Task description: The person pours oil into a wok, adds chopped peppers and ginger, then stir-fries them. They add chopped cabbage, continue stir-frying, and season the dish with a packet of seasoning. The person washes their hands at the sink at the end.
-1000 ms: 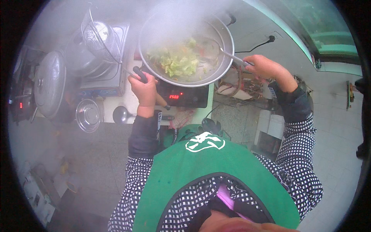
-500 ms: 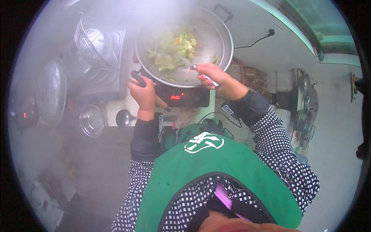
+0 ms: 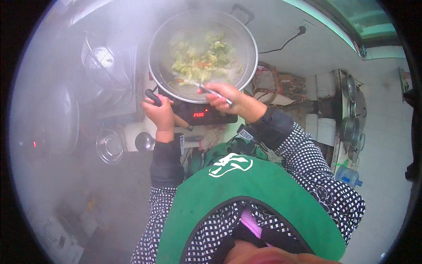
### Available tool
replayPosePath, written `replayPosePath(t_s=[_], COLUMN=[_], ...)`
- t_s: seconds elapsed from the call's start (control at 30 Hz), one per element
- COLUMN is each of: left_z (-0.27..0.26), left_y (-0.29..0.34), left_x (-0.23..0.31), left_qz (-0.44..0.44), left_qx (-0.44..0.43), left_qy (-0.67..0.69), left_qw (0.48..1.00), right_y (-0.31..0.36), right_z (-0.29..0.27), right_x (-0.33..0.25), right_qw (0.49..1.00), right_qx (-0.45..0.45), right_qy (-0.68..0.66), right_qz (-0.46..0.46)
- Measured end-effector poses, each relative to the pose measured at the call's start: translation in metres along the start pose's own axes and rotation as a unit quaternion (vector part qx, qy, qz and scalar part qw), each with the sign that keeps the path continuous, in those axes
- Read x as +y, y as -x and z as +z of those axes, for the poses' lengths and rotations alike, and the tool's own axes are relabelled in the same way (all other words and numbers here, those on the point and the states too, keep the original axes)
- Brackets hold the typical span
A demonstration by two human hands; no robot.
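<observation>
Chopped pale green cabbage (image 3: pixel 200 50) with orange bits lies in a wide metal wok (image 3: pixel 251 66), steam blurring it. My left hand (image 3: pixel 160 114) is closed around the wok's black loop handle (image 3: pixel 152 97) at the near left. Closed on a spatula (image 3: pixel 218 95) by its grey handle, my right hand (image 3: pixel 228 100) is over the near rim. The spatula's far end reaches among the cabbage and is hard to make out. Beneath the wok is a black induction cooker (image 3: pixel 211 115) with a lit red display.
A wire strainer basket (image 3: pixel 103 61) and a large round lid (image 3: pixel 63 119) stand left. Nearer are a glass bowl (image 3: pixel 109 146) and a ladle (image 3: pixel 144 141). A plugged cord (image 3: pixel 285 44) hangs on the back wall; pots (image 3: pixel 349 130) and a blue water jug (image 3: pixel 348 177) are right.
My right hand and the spatula have shifted slightly left and nearer. The cabbage is more spread out, and less steam covers it. My left hand stays on the wok handle.
</observation>
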State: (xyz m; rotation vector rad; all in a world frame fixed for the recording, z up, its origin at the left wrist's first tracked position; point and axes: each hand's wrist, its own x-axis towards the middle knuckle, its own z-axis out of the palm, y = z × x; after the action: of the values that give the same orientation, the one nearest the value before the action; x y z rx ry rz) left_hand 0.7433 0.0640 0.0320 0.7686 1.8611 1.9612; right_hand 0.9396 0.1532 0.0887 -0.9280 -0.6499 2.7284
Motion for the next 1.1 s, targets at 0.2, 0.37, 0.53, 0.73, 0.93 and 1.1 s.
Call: replayPosePath(t_s=[0.2, 0.37, 0.53, 0.73, 0.93, 1.1], left_z=[0.001, 0.006, 0.005, 0.003, -0.002, 0.000], left_y=[-0.003, -0.008, -0.005, -0.001, -0.003, -0.004], left_x=[-0.008, -0.026, -0.026, -0.016, -0.016, -0.022], left_qz=[-0.012, -0.010, 0.013, 0.018, 0.023, 0.001], left_qx=[-0.004, 0.011, 0.002, -0.003, -0.002, 0.003], left_qy=[0.005, -0.056, -0.017, -0.023, -0.039, 0.006], left_qw=[1.000, 0.998, 1.000, 1.000, 0.999, 1.000], right_y=[0.035, 0.100, 0.110, 0.062, 0.016, 0.077], right_z=[-0.030, -0.018, -0.013, -0.025, -0.041, -0.038], right_x=[-0.032, -0.035, -0.058, -0.087, -0.079, -0.090], right_qw=[0.994, 0.994, 0.948, 0.742, 0.530, 0.454], right_qx=[0.036, 0.073, 0.176, 0.285, 0.254, 0.241], right_qy=[-0.063, 0.075, 0.227, 0.606, 0.799, 0.839], right_qz=[-0.080, -0.021, 0.139, 0.039, -0.127, -0.181])
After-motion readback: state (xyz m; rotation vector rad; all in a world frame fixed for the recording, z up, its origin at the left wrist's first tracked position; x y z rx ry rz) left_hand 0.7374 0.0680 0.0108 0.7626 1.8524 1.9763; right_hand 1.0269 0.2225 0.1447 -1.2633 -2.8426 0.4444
